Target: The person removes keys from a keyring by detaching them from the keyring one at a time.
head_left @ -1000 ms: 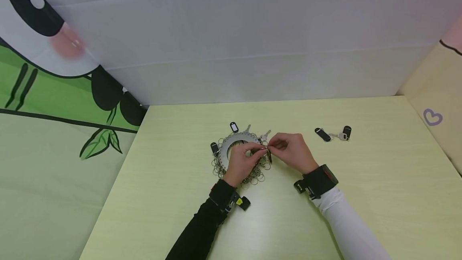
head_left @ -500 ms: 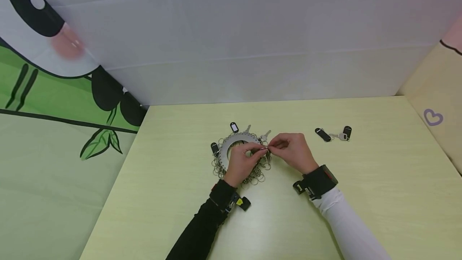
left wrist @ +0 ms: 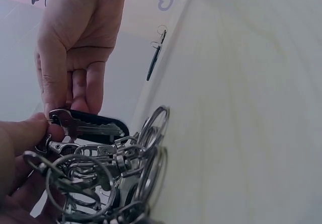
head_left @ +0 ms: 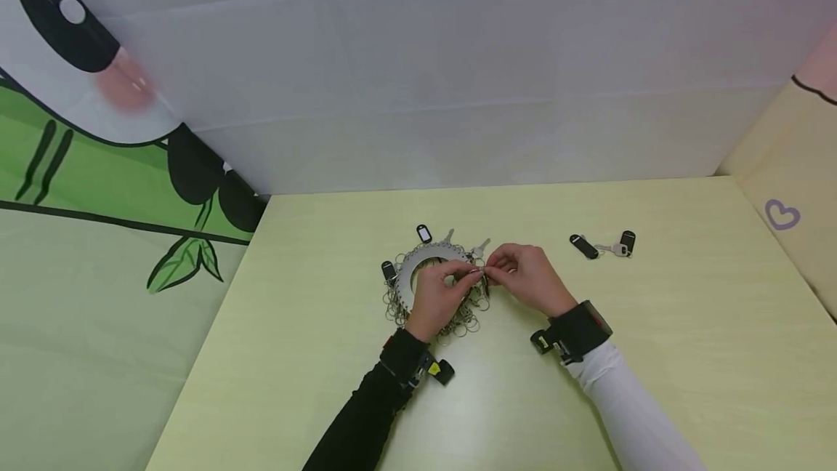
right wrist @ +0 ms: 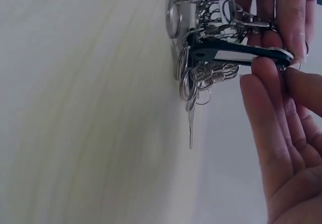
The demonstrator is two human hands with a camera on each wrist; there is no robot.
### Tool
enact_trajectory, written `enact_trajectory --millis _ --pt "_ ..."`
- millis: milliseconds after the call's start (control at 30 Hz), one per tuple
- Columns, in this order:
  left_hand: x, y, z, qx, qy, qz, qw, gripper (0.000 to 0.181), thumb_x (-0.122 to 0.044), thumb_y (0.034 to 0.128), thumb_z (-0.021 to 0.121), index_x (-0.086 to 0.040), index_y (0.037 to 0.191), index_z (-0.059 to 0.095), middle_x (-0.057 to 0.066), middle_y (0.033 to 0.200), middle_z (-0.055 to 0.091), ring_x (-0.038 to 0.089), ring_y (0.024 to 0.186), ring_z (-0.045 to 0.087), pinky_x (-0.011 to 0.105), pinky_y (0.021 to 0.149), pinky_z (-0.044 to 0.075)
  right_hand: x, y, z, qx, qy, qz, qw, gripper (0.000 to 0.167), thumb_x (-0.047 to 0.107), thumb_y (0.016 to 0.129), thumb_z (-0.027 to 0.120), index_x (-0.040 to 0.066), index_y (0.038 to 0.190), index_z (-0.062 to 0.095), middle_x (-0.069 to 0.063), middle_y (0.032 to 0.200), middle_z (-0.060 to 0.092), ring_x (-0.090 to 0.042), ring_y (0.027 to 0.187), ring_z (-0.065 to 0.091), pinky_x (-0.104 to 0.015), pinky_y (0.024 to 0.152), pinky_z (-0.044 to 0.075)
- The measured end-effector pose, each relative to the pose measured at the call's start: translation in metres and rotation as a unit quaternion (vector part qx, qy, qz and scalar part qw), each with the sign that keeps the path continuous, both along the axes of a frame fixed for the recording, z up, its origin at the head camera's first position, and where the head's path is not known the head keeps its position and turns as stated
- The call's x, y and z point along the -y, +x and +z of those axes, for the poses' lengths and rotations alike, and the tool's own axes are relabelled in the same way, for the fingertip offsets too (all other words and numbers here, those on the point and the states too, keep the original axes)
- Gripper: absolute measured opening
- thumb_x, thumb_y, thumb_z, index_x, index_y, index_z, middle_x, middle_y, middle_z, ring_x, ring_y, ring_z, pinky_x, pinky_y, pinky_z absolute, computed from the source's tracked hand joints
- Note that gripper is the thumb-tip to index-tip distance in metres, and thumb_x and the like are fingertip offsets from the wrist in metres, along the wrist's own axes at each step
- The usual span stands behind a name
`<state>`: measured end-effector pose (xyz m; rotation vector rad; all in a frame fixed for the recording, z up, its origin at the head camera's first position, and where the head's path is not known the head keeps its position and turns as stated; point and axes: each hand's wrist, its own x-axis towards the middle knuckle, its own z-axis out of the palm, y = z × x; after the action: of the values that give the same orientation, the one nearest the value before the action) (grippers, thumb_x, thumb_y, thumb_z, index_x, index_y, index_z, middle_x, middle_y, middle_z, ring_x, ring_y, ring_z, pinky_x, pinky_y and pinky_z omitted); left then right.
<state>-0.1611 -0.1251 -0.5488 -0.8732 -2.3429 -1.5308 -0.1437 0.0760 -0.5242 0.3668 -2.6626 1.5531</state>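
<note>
My left hand [head_left: 434, 298] reaches across a grey toothed ring plate [head_left: 407, 267] lying on the pale tabletop [head_left: 294, 311]. Its thumb and forefinger are closed in a pinch at the plate's right edge, on what appears to be a small metal ring [left wrist: 51, 120]. My right hand [head_left: 530, 280] meets it there from the right, fingers bent, thumb and forefinger pinching at the ring end of a black tag [right wrist: 229, 54]. The join is tiny and partly covered by my own fingertips, so I cannot tell whether the right pinch bears on the tag, its ring or both.

The tag shows a pale label in the right wrist view. In the left wrist view, a toothed key [left wrist: 98, 129] lies against it, just above a cluster of swivel clasps [left wrist: 100, 152].

Split rings and clasps hang around the plate. A labelled tag [head_left: 423, 233] sits at its upper edge and a dark tag [head_left: 389, 270] at its left; two further keys project at the upper right.

Well apart to the right lie two black tags, with a loose key [head_left: 613, 248] between them, touching the right one.
</note>
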Motion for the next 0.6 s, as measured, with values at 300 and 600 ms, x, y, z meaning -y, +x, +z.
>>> enact_trajectory --millis 300,600 --pt "0.0044 -0.0022 -0.0020 0.031 -0.015 -0.016 0.9993 0.013 -0.019 0.0979 0.073 -0.011 0.105 0.081 0.003 0.094 0.079 0.012 0.084 0.072 0.033 0.073 0.057 -0.0022 -0.0013 -0.0024 -0.038 0.029 0.023 0.9986 0.010 0.014 0.099 0.072 0.005 0.098 0.071 -0.002 0.088 0.076 -0.013 0.080 0.072 -0.028 0.070 0.057" --pt "0.0032 -0.0047 -0.0014 0.010 -0.022 -0.018 0.9995 0.012 -0.018 0.0999 0.071 -0.010 0.102 0.080 0.005 0.093 0.079 0.017 0.084 0.074 0.028 0.073 0.056 -0.0020 -0.0004 0.0019 -0.131 0.117 0.060 0.9827 0.006 0.004 0.096 0.073 0.008 0.100 0.071 -0.004 0.096 0.075 -0.019 0.089 0.072 -0.036 0.078 0.058"
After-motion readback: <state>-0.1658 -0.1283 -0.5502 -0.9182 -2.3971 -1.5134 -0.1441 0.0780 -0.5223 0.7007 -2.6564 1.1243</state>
